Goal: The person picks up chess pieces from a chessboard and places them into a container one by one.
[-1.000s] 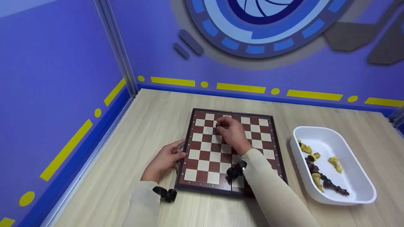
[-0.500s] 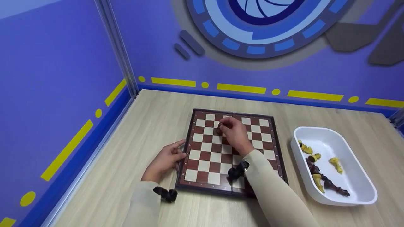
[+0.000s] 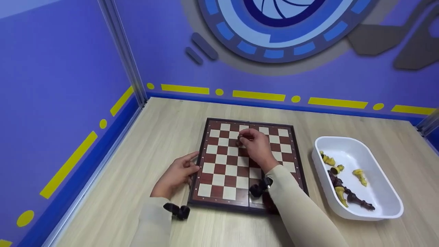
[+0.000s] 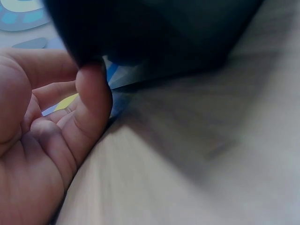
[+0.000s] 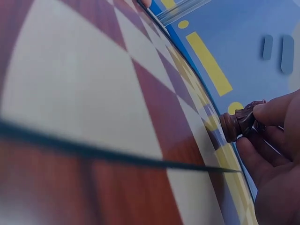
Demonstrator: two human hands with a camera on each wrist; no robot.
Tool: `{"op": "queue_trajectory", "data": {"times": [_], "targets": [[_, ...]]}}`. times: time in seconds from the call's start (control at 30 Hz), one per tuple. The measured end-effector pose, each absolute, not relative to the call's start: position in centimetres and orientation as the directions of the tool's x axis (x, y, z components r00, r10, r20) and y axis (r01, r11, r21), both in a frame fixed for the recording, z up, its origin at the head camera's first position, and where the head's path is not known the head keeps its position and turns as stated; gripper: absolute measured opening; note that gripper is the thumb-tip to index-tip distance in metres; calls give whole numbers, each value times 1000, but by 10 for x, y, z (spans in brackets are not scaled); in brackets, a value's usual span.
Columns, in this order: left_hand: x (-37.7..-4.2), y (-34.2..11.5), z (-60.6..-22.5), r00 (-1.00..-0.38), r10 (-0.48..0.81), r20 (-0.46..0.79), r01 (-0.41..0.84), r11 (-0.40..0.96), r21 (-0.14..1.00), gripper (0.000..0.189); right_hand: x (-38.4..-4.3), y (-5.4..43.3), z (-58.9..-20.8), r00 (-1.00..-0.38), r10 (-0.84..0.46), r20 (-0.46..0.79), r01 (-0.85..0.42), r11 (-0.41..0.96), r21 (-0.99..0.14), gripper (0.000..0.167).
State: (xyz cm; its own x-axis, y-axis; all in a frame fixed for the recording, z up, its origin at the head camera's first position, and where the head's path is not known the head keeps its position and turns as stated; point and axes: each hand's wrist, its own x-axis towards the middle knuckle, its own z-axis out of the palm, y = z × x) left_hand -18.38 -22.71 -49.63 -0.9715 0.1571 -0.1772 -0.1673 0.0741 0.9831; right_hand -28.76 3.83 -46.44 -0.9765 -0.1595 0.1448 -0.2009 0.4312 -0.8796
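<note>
A brown-and-cream chessboard [image 3: 219, 169] lies on the table. Over its far middle part, my right hand [image 3: 259, 147] pinches a dark brown chess knight [image 5: 241, 121] between thumb and fingers. The knight's round base faces the squares; whether it touches them I cannot tell. My left hand [image 3: 176, 175] rests against the board's left edge, thumb and index finger touching the rim. In the left wrist view the board's dark side [image 4: 154, 33] looms over that hand [image 4: 47, 122], with one fingertip against its lower edge.
To the right of the board stands a white tray [image 3: 380, 181]. Several yellow and dark brown chess pieces lie tipped over inside it, among them a dark piece [image 3: 360, 201] and a yellow one [image 3: 360, 176]. Blue printed walls [image 3: 171, 68] bound the table behind and on the left.
My right hand has brought the knight slightly nearer to me and to the right over the board. My left hand keeps its place at the rim. The whole view has shifted a little.
</note>
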Motion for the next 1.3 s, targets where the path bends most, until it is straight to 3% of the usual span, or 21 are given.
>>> {"op": "queue_trajectory", "data": {"times": [0.53,0.83,1.3], "targets": [[-183,-230,-497,-968,184,-169,-152,102,983,63,-272,70,-444,-972,-165,169,-228,471,-852,20],[-181,-231,-500,-968,174,-181,-168,84,982,62,-263,89,-435,-961,-168,219,-272,437,-857,18],[-182,-228,-494,-966,183,-184,-171,85,982,64,-248,130,-426,-970,-139,200,-237,355,-904,17]]}}
